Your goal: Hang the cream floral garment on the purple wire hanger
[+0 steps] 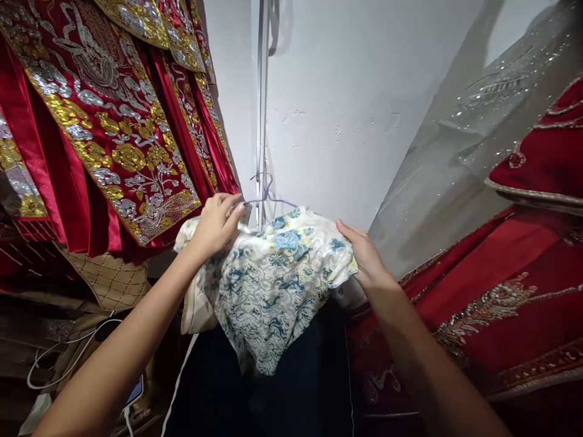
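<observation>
A cream garment with a blue and yellow floral pattern (pixel 268 279) hangs on a thin purple wire hanger (pixel 269 195) in the middle of the view. My left hand (pixel 217 223) is closed on the garment's left shoulder, right by the hanger. My right hand (pixel 364 255) presses against the garment's right shoulder, fingers curled around the fabric edge. The hanger's hook sits at a vertical metal rail (pixel 262 115) against the white wall.
Red robes with gold and silver embroidery (pixel 109 121) hang at the upper left. More red embroidered fabric (pixel 510 291) and a sheer sequined veil (pixel 469 145) fill the right. A dark garment (pixel 282 388) hangs below. White cables (pixel 54 358) and a phone (pixel 135 391) lie at lower left.
</observation>
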A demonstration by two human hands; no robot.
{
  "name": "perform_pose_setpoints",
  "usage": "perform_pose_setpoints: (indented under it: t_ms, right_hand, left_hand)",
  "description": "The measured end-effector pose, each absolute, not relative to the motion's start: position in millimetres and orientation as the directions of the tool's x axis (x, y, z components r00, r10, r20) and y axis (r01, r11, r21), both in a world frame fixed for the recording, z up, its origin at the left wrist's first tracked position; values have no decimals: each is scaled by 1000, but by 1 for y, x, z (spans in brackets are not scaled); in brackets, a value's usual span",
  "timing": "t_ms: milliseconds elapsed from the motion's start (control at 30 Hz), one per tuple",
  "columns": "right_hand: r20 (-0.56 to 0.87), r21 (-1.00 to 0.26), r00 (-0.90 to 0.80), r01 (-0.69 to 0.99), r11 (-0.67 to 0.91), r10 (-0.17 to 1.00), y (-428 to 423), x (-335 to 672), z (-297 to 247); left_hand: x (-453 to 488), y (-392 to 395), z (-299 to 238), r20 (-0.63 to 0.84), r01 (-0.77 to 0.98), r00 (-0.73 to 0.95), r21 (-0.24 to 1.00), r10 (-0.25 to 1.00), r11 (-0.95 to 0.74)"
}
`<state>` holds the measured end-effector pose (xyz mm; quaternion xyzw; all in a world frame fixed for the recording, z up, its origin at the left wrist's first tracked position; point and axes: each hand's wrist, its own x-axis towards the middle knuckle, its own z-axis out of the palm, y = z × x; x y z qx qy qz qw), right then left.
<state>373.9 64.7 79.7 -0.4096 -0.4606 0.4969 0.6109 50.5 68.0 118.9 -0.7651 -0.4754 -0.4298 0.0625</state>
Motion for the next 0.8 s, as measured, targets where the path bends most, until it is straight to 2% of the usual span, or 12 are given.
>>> perform_pose_setpoints:
  t_ms: [100,200,233,333,400,433,500,567,633,700,733,800]
  right_hand:
    - [158,-930,306,-272,245,939,53,377,76]
    - [241,-933,386,-161,322,890,20,375,68]
    - [280,-941,312,-97,324,908,3,370,66]
    - [297,-927,-213,170,335,931,-52,345,64]
    - [185,-846,-603,303,438,776,-77,327,66]
    - [111,-817,-728,321,479,677,-83,319,67]
    - [42,-816,-818,304,492,574,-78,312,68]
    - [117,-831,-716,308,462,688,-57,314,65]
    - [269,-811,-439,376,447,857,-29,323,59]
    - [380,-776,-204,460,431,902,-4,332,49]
    - [384,-776,-176,471,420,907,5,336,43]
    - [281,-830,-271,414,375,921,15,342,33]
  left_hand:
    - [53,52,122,796,739,67,366,602,-566]
    - [55,30,115,693,553,70,572,718,-606]
    - [57,22,109,610,458,116,668,784,-587]
    - [67,-4,91,316,226,278,896,907,-382]
    - [71,-25,80,170,185,356,951,919,-247]
    - [70,-35,77,117,200,402,957,908,-212]
    - [63,-56,75,33,287,502,936,864,-203]
    - [48,-73,79,-30,406,559,881,828,-242]
    - [30,-82,85,-60,490,560,829,827,-271]
    - [13,-81,90,-64,481,545,841,836,-250]
    - [6,-76,91,-62,450,531,866,845,-219]
    - [-7,-60,90,-48,399,475,902,879,-166]
